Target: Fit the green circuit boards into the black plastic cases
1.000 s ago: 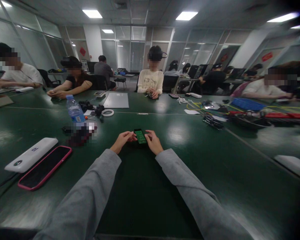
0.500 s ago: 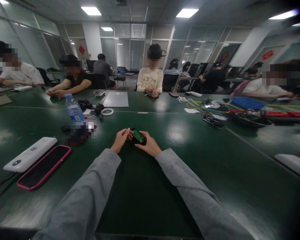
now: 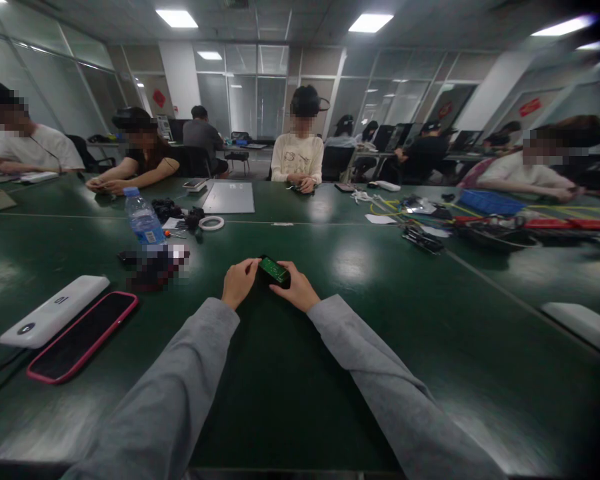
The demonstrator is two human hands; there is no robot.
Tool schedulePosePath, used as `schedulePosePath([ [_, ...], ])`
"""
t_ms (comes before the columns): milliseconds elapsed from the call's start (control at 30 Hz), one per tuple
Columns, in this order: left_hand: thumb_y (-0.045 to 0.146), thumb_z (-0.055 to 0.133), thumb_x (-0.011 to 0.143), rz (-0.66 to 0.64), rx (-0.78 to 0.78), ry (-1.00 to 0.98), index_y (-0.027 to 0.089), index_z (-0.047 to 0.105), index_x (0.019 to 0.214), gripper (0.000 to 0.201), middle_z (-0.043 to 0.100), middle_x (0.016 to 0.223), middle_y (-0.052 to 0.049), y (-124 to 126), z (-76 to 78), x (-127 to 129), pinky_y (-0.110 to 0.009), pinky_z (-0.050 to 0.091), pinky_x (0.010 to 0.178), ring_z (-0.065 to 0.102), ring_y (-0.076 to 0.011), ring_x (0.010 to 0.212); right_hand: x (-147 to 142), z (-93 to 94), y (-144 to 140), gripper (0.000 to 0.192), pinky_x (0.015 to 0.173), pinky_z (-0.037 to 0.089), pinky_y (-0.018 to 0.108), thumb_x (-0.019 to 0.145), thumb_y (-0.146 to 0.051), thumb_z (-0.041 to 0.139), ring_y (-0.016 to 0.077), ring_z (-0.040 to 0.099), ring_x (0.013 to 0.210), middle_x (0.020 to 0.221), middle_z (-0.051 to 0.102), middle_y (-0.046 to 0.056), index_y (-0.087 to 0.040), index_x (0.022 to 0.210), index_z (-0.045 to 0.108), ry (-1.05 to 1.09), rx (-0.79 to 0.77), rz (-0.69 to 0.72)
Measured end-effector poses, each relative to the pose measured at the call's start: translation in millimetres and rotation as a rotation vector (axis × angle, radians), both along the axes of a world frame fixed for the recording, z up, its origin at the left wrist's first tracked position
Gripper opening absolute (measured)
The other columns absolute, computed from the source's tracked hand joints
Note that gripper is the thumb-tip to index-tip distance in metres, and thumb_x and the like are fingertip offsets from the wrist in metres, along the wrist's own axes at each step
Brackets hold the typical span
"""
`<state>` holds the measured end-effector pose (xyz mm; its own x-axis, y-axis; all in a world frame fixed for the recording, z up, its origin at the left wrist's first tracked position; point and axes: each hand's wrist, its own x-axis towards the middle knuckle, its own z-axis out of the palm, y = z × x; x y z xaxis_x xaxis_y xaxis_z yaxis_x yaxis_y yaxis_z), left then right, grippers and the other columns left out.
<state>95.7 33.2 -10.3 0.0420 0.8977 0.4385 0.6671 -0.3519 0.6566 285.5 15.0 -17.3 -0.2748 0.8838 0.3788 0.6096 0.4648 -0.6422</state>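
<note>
A small black phone-like device (image 3: 274,269) with a green, speckled face is held tilted just above the dark green table. I cannot make out what the marks on that face are. My right hand (image 3: 298,287) wraps its right end, thumb along the near edge and fingers at the far side. At the opposite end, my left hand (image 3: 240,281) is closed, with thumb and fingertips on the device's left edge. The left fingers behind the device are hidden. Grey sleeves cover both forearms.
To the left lie a phone in a pink case (image 3: 84,339) and a white oblong device (image 3: 55,312) with a cable. Beyond them stands a water bottle (image 3: 144,219). A tape roll (image 3: 211,224), cables and a blue tray (image 3: 491,202) lie farther off. Several people sit around.
My left hand has closed in on the device's left end, its fingertips now at the edge instead of over the face. The device has turned slightly. The whole view has shifted a little.
</note>
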Motion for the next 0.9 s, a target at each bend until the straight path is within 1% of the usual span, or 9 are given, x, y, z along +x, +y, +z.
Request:
schedulePosePath([
  [167,0.042,0.036,0.091,-0.016,-0.003,-0.031,0.023,0.068,0.101,0.039,0.07,0.096,-0.003,2.4,0.7,-2.4,-0.028,0.045,0.079,0.063,-0.0175,0.086,0.3,-0.1,-0.3,0.062,0.087,0.046,0.038,0.072,-0.037,0.066,0.0209,0.058,0.102,0.111,0.057,0.007,-0.023,0.126,0.038,-0.024,-0.005,0.004],
  [633,0.043,0.038,0.089,0.016,-0.005,-0.039,0.022,0.069,0.097,0.038,0.069,0.083,-0.004,-1.6,3.4,-1.3,-0.028,0.043,0.069,0.06,-0.0171,0.073,1.3,1.0,-0.6,0.06,0.091,0.043,0.039,0.073,-0.032,0.065,0.0205,0.054,0.107,0.117,0.054,0.007,-0.023,0.127,0.039,0.007,-0.005,0.033],
  [767,0.043,0.039,0.089,0.018,-0.011,-0.03,0.022,0.069,0.097,0.037,0.068,0.081,-0.004,-2.4,4.6,-0.8,-0.027,0.042,0.067,0.059,-0.0165,0.071,2.1,-3.1,2.7,0.058,0.095,0.041,0.04,0.074,-0.032,0.065,0.0206,0.051,0.112,0.12,0.051,0.008,-0.023,0.126,0.04,0.022,0.017,0.042],
  [833,0.042,0.039,0.089,0.018,-0.014,-0.024,0.022,0.069,0.097,0.037,0.068,0.08,-0.004,-2.5,4.8,-0.6,-0.027,0.041,0.067,0.059,-0.0163,0.07,3.4,-7.1,6.4,0.059,0.097,0.04,0.04,0.073,-0.032,0.067,0.0211,0.05,0.113,0.121,0.051,0.008,-0.021,0.125,0.041,0.034,0.041,0.019],
  [900,0.043,0.038,0.089,0.024,-0.013,-0.01,0.022,0.069,0.097,0.037,0.069,0.08,-0.004,-2.6,4.7,-0.3,-0.027,0.041,0.067,0.06,-0.0165,0.07,5.5,-11.3,10.8,0.059,0.097,0.04,0.041,0.071,-0.033,0.069,0.0221,0.05,0.112,0.119,0.051,0.009,-0.02,0.122,0.043,0.061,0.055,-0.044],
])
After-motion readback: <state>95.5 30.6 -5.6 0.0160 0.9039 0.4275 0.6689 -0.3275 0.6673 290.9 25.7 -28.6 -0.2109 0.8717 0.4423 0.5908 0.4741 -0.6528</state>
